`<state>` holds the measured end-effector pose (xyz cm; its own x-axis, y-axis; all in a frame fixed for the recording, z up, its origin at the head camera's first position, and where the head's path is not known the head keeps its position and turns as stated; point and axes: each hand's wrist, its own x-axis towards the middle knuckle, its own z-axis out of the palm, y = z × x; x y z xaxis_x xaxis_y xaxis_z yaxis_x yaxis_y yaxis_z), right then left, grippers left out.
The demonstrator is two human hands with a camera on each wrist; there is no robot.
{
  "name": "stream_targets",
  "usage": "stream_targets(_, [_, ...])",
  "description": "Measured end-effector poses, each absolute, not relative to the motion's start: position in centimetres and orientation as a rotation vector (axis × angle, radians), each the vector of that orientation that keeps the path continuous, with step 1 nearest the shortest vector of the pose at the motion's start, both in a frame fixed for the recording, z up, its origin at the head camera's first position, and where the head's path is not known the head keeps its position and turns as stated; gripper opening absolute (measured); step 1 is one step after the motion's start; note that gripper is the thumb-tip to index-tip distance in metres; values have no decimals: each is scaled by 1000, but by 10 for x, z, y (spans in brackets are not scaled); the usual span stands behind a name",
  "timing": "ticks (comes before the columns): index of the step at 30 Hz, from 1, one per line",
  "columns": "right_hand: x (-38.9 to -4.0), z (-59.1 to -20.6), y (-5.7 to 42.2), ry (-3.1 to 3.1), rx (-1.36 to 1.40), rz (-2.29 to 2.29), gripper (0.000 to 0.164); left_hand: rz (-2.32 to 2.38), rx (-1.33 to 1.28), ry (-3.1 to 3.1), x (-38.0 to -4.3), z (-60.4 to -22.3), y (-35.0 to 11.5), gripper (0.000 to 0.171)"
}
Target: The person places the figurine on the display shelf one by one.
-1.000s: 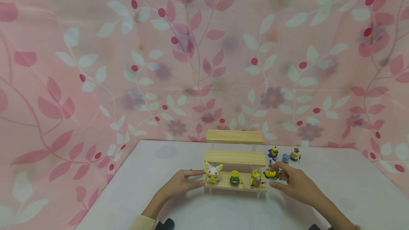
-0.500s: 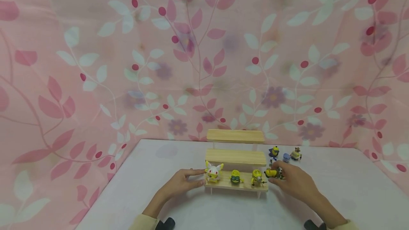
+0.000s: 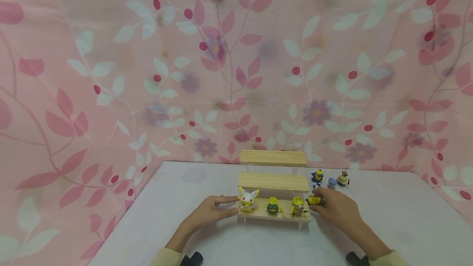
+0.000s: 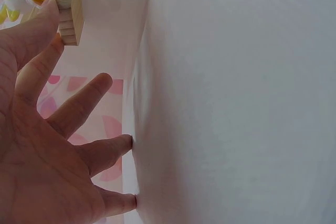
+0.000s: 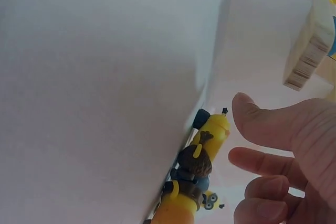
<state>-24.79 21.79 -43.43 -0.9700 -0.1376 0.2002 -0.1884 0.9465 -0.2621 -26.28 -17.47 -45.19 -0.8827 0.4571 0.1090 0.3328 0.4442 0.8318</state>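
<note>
A stepped wooden display shelf [image 3: 273, 182] stands in the middle of the table. My left hand [image 3: 213, 212] is at its left end, thumb and index fingertip touching the board's end, the other fingers spread. On the lowest board stand a white-and-yellow Pikachu figure [image 3: 246, 200], a yellow minion figure with dark goggles [image 3: 272, 205] and another minion figure [image 3: 297, 206]. Just right of the shelf my right hand [image 3: 340, 209] reaches around a minion figure lying on its side [image 3: 314, 201]. In the right wrist view a gap shows between thumb, index finger and that yellow figure [image 5: 216, 132].
Behind the right hand stand a minion in dark clothing [image 3: 317, 175], a small blue figure [image 3: 331, 182] and a figure with a brown hat [image 3: 343, 178]. Another minion figure [image 5: 181, 203] sits low in the right wrist view. A pink patterned cloth [image 3: 236, 73] hangs behind the white table [image 3: 258, 245].
The right thumb and fingers have come nearer together around the lying minion figure, and the right forearm has shifted left. The left hand stays at the shelf's end.
</note>
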Motion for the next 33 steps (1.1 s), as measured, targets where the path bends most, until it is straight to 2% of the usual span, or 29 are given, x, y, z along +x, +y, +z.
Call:
stream_targets(16, [-252, -435, 210, -2921, 189, 241, 31, 1419, 690, 2550, -264, -454, -175, 40])
stream_targets(24, [-255, -430, 207, -2915, 232, 140, 40, 1415, 694, 2551, -263, -453, -175, 40])
stream_targets(33, [-261, -423, 202, -2928, 258, 39, 43, 1430, 699, 2537, -264, -453, -175, 39])
